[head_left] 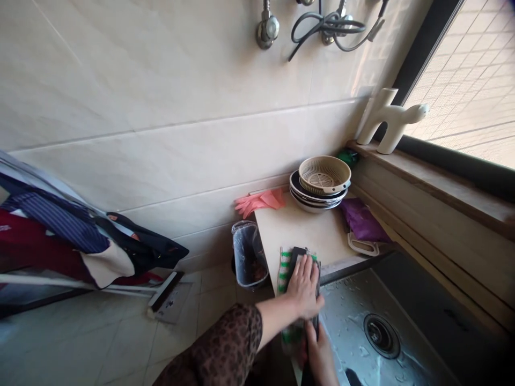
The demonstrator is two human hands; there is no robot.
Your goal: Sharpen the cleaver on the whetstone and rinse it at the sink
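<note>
My left hand (302, 287) lies with its fingers stretched out flat on a dark knife blade, pressing it down over a dark rectangular block, which looks like a sharpening stone (296, 253). Beneath the block is a green-and-white striped cloth (285, 268) on the counter edge beside the sink. Closer to me, my right hand (321, 354) is wrapped round the knife's black handle (309, 372). Much of the knife and block is hidden under my hands.
To the right is a wet metal sink (346, 305) with a drain (381, 336). The counter (269, 228) bears stacked bowls (311, 203), a beige strainer (325, 174), pink gloves (261, 201) and a purple packet (364, 221). A lined bin (250, 257) stands left; a squeegee (164, 295) lies beyond.
</note>
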